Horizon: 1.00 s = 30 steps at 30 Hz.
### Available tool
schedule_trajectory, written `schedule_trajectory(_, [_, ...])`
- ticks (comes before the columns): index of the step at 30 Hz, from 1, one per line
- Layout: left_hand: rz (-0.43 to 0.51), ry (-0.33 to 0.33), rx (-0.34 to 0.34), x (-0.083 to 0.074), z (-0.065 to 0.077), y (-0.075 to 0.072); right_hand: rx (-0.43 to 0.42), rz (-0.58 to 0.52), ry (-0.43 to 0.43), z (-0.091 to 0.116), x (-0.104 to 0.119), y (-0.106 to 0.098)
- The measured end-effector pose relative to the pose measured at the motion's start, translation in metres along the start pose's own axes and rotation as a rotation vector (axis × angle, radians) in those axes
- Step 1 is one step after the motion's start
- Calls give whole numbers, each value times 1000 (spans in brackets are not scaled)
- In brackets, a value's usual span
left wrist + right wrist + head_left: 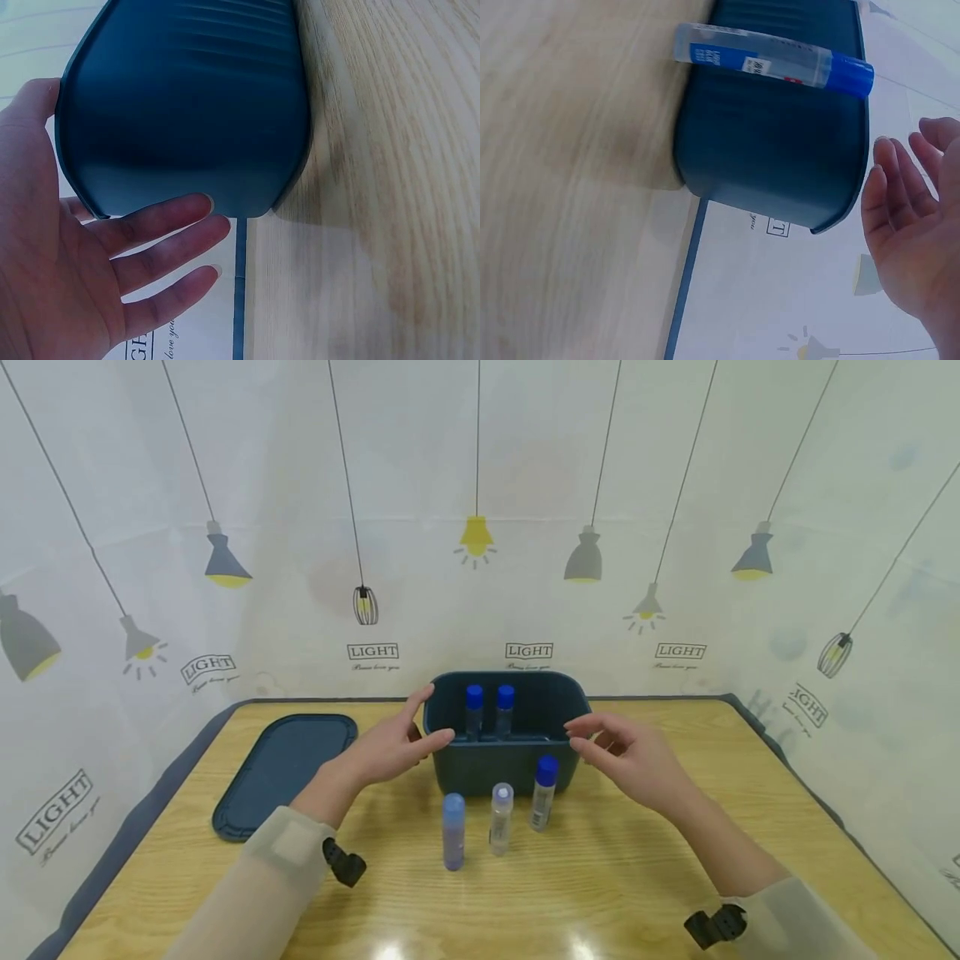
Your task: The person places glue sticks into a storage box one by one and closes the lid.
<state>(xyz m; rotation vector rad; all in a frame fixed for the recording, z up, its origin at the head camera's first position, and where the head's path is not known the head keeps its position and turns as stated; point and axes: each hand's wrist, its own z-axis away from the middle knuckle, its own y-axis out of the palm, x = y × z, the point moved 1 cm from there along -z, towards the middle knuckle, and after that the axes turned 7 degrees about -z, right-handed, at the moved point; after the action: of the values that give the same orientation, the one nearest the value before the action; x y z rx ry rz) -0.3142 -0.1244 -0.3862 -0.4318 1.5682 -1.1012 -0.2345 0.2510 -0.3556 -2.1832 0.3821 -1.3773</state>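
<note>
By the dark bin (487, 768), left end: the left hand (382, 747) is spread, thumb and forefinger set at the rim, the other fingers held straight beside the end wall; nothing is clasped in this grip.
Bin's right end: the right hand (626, 756) is held just beside the rim, fingers loosely bent, thumb parted; nothing is held in this grip.
Bin's long axis: it is run sideways, from one hand toward the other; the left hand is judged the nearer.
Bin's front: a light-blue tube (453, 831), a clear tube (501, 818) and a blue-capped tube (545, 793) are stood upright on the counter (637, 893), the last nearest the right hand.
Bin's inside: two capped tubes (474, 697) are stood upright, left of its middle.
Bin's left: a flat lid (285, 768) is laid.
</note>
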Motion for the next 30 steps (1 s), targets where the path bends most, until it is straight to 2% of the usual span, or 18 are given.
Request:
schedule_trajectory(8, [-4,-2,0,-2,2,-1,153,-44,29,15,-5,11])
schedule_trajectory(16, [3,-11,0,0,2,1,223,-31,67,16,-11,23])
schedule_trajectory(24, [10,-14,4,-3,3,1,199,-37,107,16,-15,32])
schedule_trajectory(30, [12,-16,7,-4,3,-1,161,8,44,14,-13,39])
